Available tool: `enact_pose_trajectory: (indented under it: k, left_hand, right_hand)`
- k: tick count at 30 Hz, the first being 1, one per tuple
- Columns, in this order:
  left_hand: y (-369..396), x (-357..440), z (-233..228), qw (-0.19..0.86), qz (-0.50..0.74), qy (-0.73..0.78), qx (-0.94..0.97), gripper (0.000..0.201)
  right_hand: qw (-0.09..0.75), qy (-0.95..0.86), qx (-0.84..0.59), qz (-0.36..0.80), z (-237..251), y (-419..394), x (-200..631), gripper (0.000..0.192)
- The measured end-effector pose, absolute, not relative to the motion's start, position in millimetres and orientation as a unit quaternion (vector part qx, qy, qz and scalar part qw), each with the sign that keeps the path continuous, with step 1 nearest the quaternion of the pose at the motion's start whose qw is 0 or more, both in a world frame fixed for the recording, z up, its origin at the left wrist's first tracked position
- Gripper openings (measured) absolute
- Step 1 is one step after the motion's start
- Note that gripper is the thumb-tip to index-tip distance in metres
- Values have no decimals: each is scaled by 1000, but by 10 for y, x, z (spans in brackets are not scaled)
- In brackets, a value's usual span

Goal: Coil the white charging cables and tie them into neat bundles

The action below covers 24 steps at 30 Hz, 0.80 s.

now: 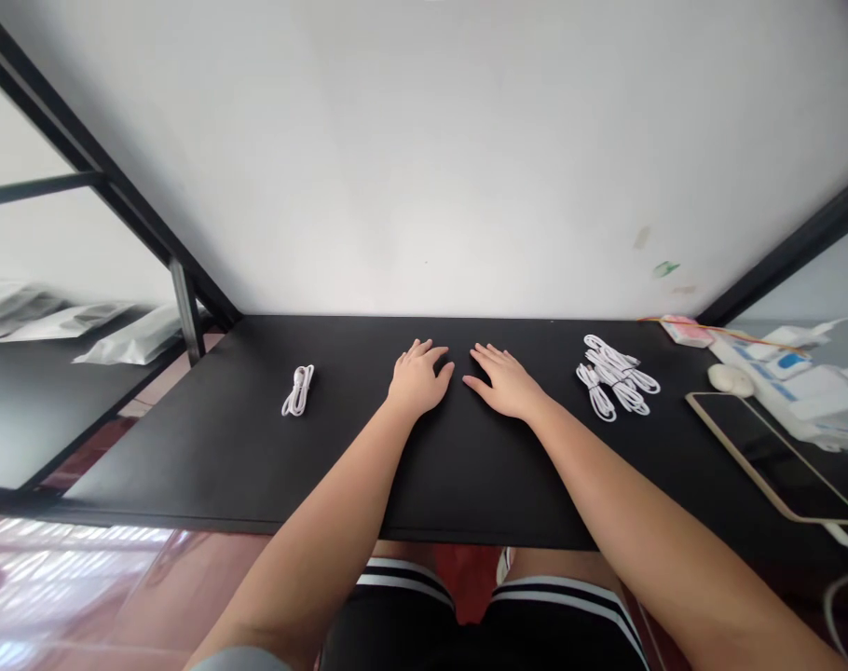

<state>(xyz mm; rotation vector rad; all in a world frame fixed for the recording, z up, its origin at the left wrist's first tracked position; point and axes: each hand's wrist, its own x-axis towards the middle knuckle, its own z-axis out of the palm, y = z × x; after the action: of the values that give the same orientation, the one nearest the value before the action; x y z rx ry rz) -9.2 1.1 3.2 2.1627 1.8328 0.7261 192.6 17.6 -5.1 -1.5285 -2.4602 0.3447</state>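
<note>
Both hands [462, 380] flat; palms hidden.

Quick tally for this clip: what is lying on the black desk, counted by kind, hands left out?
Single coiled white cable, left of the left hand: 1
Pile of coiled white cables, right of the right hand; number of coils unclear: 1
Phone, face up: 1
White mouse: 1
Stack of white-and-blue packets: 1
Pink item: 1
Total: 6, all on the desk.
</note>
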Motion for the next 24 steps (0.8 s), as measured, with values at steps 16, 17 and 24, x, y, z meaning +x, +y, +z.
enact_pose_trajectory:
  k: [16,17,24]
  left_hand:
    - [8,-68,-104,64,155,622,765,53]
    - [7,-70,-104,66,155,621,766,53]
    - [-5,-48,-82,62,165,619,765,52]
  right_hand:
    - [105,-841,-515,128,-17,79,1821,77]
    - [106,-843,-511,132,-14,69,1809,77]
    - [111,-843,-505,149,0,81,1811,77]
